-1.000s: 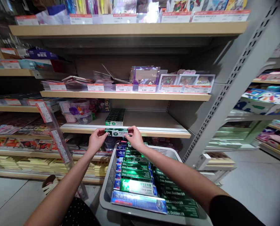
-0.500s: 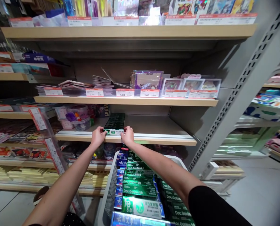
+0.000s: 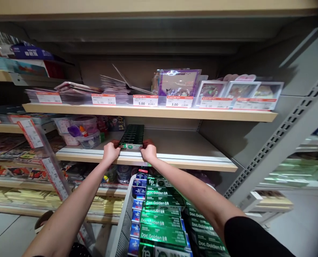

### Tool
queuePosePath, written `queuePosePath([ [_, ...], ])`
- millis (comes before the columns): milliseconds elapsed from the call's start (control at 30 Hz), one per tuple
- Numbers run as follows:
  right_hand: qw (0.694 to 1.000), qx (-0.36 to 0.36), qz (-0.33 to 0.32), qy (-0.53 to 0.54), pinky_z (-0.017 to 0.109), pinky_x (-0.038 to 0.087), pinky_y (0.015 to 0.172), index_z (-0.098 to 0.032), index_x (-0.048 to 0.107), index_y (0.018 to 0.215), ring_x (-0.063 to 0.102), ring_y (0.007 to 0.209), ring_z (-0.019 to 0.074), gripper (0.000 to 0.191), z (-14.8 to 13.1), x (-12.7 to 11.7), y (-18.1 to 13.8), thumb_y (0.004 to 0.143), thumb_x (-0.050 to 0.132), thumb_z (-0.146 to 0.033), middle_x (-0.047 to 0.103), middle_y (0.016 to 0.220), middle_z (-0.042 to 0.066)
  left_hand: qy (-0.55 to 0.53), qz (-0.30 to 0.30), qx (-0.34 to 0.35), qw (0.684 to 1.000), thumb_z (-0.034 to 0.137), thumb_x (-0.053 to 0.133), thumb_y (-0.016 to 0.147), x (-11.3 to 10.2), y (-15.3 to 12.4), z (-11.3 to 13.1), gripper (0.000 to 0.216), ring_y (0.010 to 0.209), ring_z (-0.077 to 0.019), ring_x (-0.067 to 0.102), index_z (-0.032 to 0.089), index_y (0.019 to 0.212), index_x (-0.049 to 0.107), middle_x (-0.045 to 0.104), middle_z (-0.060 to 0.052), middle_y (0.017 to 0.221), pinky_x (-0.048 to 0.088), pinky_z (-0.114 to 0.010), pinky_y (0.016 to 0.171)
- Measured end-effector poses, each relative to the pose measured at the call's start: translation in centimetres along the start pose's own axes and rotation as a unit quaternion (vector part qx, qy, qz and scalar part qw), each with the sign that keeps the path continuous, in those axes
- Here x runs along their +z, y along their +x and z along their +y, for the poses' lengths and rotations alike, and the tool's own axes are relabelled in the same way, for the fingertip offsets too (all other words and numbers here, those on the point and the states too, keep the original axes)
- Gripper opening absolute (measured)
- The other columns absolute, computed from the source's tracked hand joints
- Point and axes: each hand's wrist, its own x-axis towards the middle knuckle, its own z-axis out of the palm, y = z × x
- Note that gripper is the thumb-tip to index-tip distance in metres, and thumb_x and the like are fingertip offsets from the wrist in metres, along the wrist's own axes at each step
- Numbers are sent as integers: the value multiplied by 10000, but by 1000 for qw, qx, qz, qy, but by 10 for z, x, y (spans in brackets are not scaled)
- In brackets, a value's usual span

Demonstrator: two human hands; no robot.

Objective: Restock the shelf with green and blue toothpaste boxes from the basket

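Observation:
A row of dark green toothpaste boxes [image 3: 132, 135] stands packed one behind another on the lower shelf. My left hand [image 3: 111, 152] grips the front of the row at its left side, fingers bent round the corner. On the opposite side my right hand [image 3: 149, 151] presses its fingers against the right end of the front box. Below my arms, a grey basket [image 3: 120, 225] holds several green toothpaste boxes [image 3: 162, 233] marked Doc.Golden, with blue boxes [image 3: 135, 228] along its left part. My right forearm covers some of the basket's contents.
Clear plastic tubs [image 3: 87, 137] sit left of the row. Above runs a shelf edge [image 3: 148, 111] with price tags, thin packets [image 3: 113, 85] and small clear cases [image 3: 212, 91]. A tag strip [image 3: 54, 175] juts out at left; a slotted metal upright [image 3: 279, 137] stands at right.
The view has moved closer to the shelf. Between my hands, the row of toothpaste boxes has slid slightly back from the shelf's front edge.

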Motion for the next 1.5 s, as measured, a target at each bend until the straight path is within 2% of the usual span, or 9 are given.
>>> queuePosePath([
  [567, 1000, 16, 14, -6, 265, 494, 696, -174, 610, 868, 683, 771, 204, 238, 6, -3, -5, 665, 720, -233, 714, 814, 56, -6, 11, 8, 1000, 272, 653, 707, 2, -5, -10, 341, 964, -252, 679, 140, 1021, 657, 733, -104, 1012, 500, -294, 849],
  [800, 996, 47, -10, 78, 291, 527, 742, -174, 594, 817, 676, 784, 191, 243, -2, -18, -13, 647, 747, -254, 701, 818, 49, -153, 68, -10, 986, 311, 636, 734, -2, -27, -6, 227, 871, -208, 697, 167, 909, 624, 724, -80, 928, 535, -322, 851],
  [900, 983, 81, -55, 154, 327, 549, 753, -173, 587, 830, 667, 801, 187, 295, -8, -35, -25, 634, 784, -273, 692, 850, 58, -201, 66, 11, 977, 348, 642, 741, -9, -47, -6, 259, 889, -200, 690, 169, 927, 622, 713, -81, 953, 541, -328, 859],
  [967, 967, 103, -82, 218, 344, 560, 751, -172, 594, 863, 663, 819, 187, 334, -11, -56, -36, 625, 802, -281, 687, 882, 62, -193, 82, 26, 978, 366, 631, 760, -16, -65, -8, 273, 896, -203, 688, 167, 947, 632, 710, -81, 962, 539, -339, 867],
  [1033, 957, 82, -92, 261, 360, 561, 780, -176, 605, 901, 660, 851, 189, 373, -12, -85, -53, 616, 814, -296, 684, 914, 61, -172, 100, 46, 979, 371, 614, 787, -23, -86, -9, 271, 905, -204, 686, 167, 963, 644, 709, -82, 990, 532, -351, 886],
  [1133, 956, 28, -80, 281, 369, 533, 878, -182, 613, 940, 654, 921, 189, 383, -12, -132, -87, 650, 798, -351, 681, 970, 67, -173, 110, 69, 976, 361, 609, 810, -29, -125, -2, 272, 935, -209, 680, 167, 995, 651, 703, -87, 1043, 516, -365, 923],
  [1233, 961, 21, -32, 273, 385, 521, 911, -187, 613, 961, 647, 937, 196, 355, -6, -167, -129, 700, 763, -374, 677, 988, 71, -228, 81, 59, 968, 351, 619, 821, -28, -167, 16, 282, 989, -214, 664, 173, 1038, 641, 689, -91, 1091, 513, -369, 935],
  [1367, 968, 39, 42, 243, 390, 522, 901, -198, 597, 987, 628, 990, 211, 274, 11, -185, -182, 775, 689, -346, 659, 1039, 86, -301, 29, 10, 953, 346, 615, 841, -13, -218, 42, 268, 987, -206, 657, 188, 1057, 633, 680, -86, 1100, 524, -357, 905],
  [1500, 978, 33, 69, 192, 392, 515, 885, -202, 578, 1009, 621, 986, 215, 205, 30, -181, -216, 820, 600, -280, 638, 1060, 90, -347, -33, -8, 937, 348, 602, 857, 0, -242, 47, 270, 1024, -211, 643, 191, 1075, 619, 667, -94, 1134, 517, -349, 903],
])
